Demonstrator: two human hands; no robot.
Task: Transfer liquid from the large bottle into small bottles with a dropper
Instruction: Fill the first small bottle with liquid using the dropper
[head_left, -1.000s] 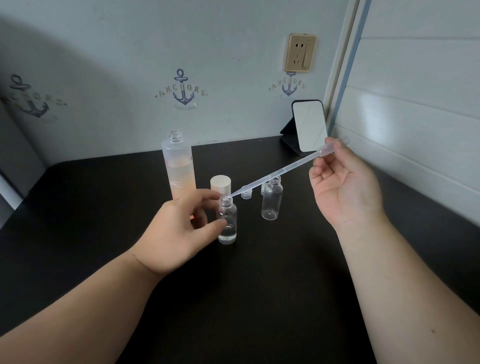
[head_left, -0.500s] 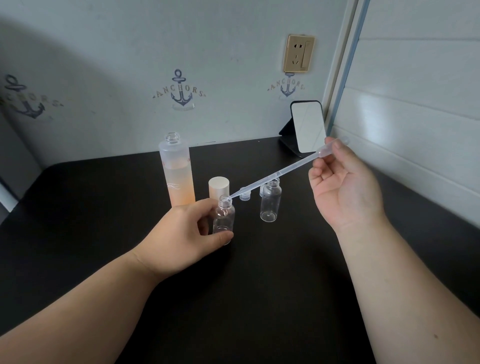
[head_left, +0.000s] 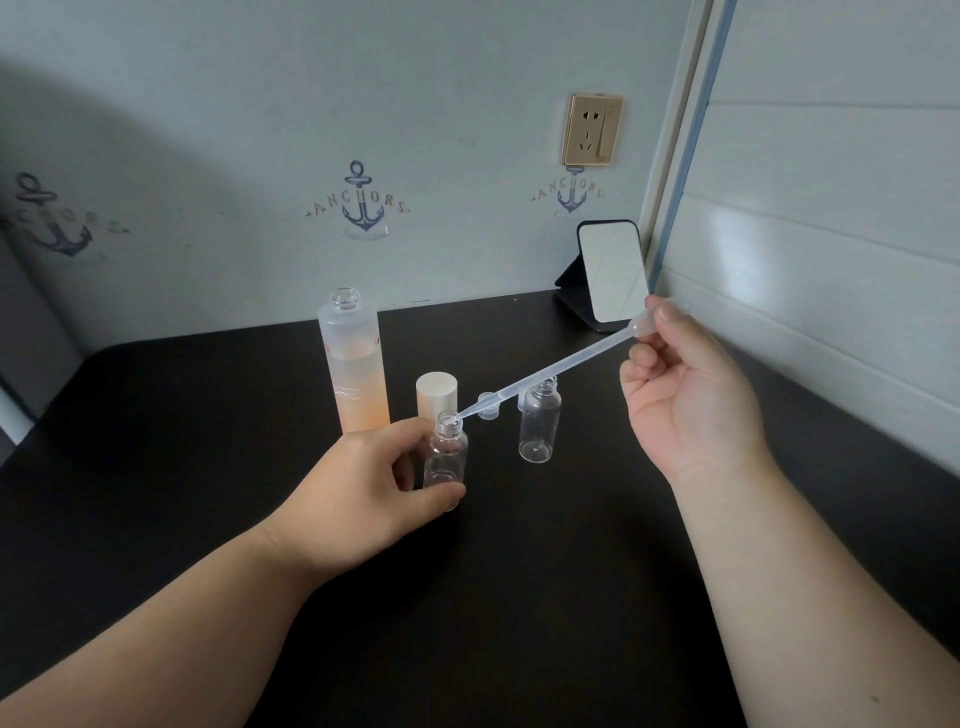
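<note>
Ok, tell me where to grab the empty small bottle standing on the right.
Grip the empty bottle round its straight body, below the threaded neck, coming from the right side: it stands upright, and caps crowd its left and rear.

A dark table (head_left: 156, 441) fills the bottom of the frame. Behind it stands a pale blue-grey wall (head_left: 234, 104) with anchor pictures (head_left: 363, 200) on it. A gold socket (head_left: 592, 130) sits at upper right. A small mirror (head_left: 613, 275) stands below it. White panels (head_left: 831, 208) fill the right side.
</note>
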